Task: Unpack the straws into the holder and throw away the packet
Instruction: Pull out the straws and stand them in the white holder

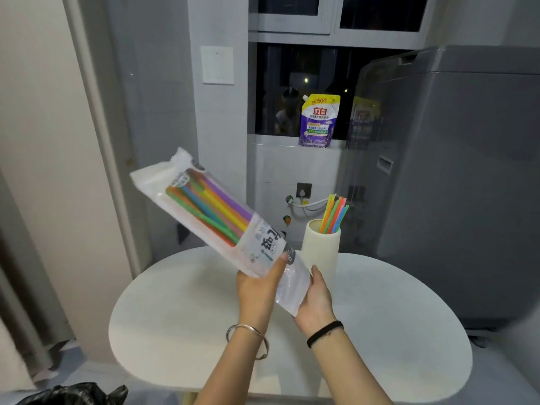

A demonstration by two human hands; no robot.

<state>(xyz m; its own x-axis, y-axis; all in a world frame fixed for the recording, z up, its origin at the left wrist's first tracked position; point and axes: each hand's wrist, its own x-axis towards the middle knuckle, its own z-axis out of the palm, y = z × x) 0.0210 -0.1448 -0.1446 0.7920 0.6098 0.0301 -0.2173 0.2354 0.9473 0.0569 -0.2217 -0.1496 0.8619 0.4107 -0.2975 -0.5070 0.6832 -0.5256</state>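
A clear plastic packet (181,182) of coloured straws (216,209) is tilted up to the left above the white oval table (394,331). My left hand (258,290) grips the packet's lower printed part, thumb on top. My right hand (317,302) holds the packet's empty bottom end from the right side. Behind the hands, a cream cylindrical holder (320,249) stands on the table's far edge with several coloured straws (334,213) sticking out of it.
A grey washing machine (467,185) stands to the right. On the window sill behind sits a purple detergent pouch (318,122). A black rubbish bag (76,394) lies at the lower left on the floor. A wall and a curtain close the left side.
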